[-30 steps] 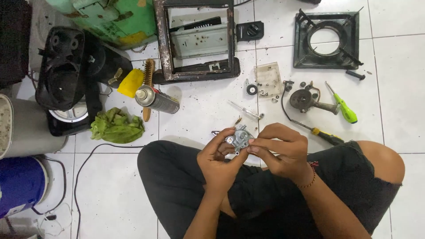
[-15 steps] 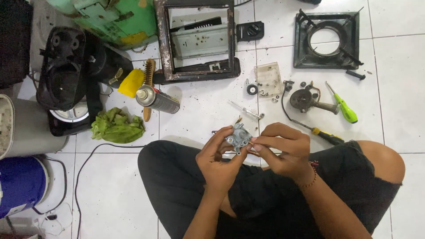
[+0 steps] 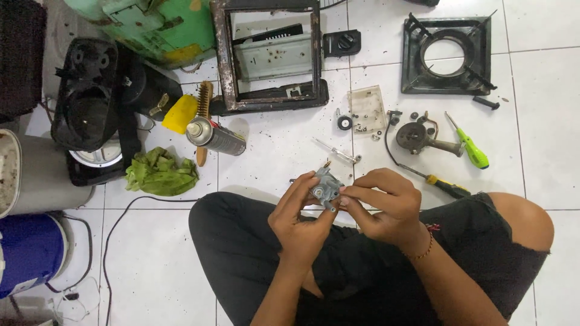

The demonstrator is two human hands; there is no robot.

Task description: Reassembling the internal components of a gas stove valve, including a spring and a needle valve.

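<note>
We hold a small grey metal valve part (image 3: 324,188) up between both hands, above our lap and just over the white tiled floor (image 3: 544,121). Our left hand (image 3: 300,220) is closed around its lower side, thumb and fingers gripping it from the left. Our right hand (image 3: 386,202) pinches the same part from the right, fingertips pressed to its edge, a red cord bracelet (image 3: 423,247) at the wrist.

Just beyond the part a thin metal rod (image 3: 337,151) lies on the tiles. To the right of our right hand rests a screwdriver with a yellow and black handle (image 3: 441,186), and past it a round metal burner piece (image 3: 420,138) and a green screwdriver (image 3: 468,147). A small clear plastic tray (image 3: 368,108) sits near a little black wheel (image 3: 345,122).

Further out, a rusty rectangular frame (image 3: 269,54) and a black burner grate (image 3: 447,55) lie at the top. To the left are a spray can (image 3: 214,136), a wire brush (image 3: 203,121), a crumpled green cloth (image 3: 161,172), a black appliance housing (image 3: 87,96) and a blue bucket (image 3: 27,253).
</note>
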